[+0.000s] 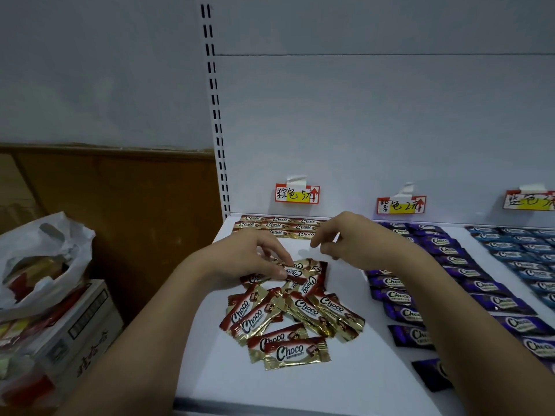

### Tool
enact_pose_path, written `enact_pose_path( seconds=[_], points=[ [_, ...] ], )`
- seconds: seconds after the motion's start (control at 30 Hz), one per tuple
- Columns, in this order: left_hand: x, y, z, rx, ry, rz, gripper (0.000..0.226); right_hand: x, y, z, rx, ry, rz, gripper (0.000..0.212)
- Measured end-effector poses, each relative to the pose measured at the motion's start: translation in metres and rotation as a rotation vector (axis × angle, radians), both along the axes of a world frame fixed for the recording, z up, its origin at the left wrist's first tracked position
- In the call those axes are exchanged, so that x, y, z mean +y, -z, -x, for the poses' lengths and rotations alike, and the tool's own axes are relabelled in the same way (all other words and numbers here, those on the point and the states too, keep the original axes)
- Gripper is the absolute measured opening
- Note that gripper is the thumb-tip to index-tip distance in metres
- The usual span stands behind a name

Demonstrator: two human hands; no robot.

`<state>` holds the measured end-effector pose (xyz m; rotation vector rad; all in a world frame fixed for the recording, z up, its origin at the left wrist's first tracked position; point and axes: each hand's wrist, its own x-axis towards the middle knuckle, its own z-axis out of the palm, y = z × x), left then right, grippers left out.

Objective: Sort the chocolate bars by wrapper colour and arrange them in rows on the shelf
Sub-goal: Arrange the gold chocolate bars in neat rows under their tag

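Two hands work over the brown bars: left hand pinches one bar, right hand hovers with loosely curled, empty fingers.

- A loose pile of bars lies on the shelf, before a tidy row of bars at the back.
- Two more columns of bars lie to the right.
- A bag sits on a box left of the shelf.

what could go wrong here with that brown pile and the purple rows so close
1. The left hand pinches one bar from the loose brown-and-gold pile; overlapping bars may drag along and scatter.
2. The right forearm lies right beside the purple rows and might knock them crooked.
3. Only a few brown rows are laid at the back, so reaching over the pile could disturb it.
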<state>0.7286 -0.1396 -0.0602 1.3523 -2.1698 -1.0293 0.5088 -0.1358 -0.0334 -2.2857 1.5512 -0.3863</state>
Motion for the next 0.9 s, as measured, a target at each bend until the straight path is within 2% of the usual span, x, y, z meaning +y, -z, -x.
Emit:
enact_pose_path(
  seconds=[0.1, 0.23, 0.47, 0.7, 0.8, 0.9],
  points=[
    [0.001, -0.001, 0.001, -0.057, -0.013, 0.014, 0.014, 0.001, 0.000, 0.003, 0.031, 0.002, -0.058, 0.019],
    [0.004, -0.004, 0.005, 0.021, -0.075, -0.021, 0.014, 0.003, 0.000, 0.005, 0.043, -0.005, -0.128, 0.016],
    [0.005, -0.006, 0.007, 0.111, -0.129, -0.037, 0.009, 0.007, 0.000, 0.001, -0.052, 0.056, -0.232, 0.014],
    [0.010, -0.008, 0.007, 0.155, -0.141, -0.069, 0.014, 0.006, -0.014, 0.013, -0.343, 0.139, -0.307, 0.008],
    [0.012, -0.011, 0.008, 0.138, -0.132, -0.096, 0.014, 0.008, -0.020, 0.020, -0.386, 0.174, -0.293, 0.007],
    [0.015, -0.014, 0.010, 0.236, -0.113, -0.173, 0.016, 0.010, -0.024, 0.026, -0.376, 0.177, -0.269, 0.007]
  ],
)
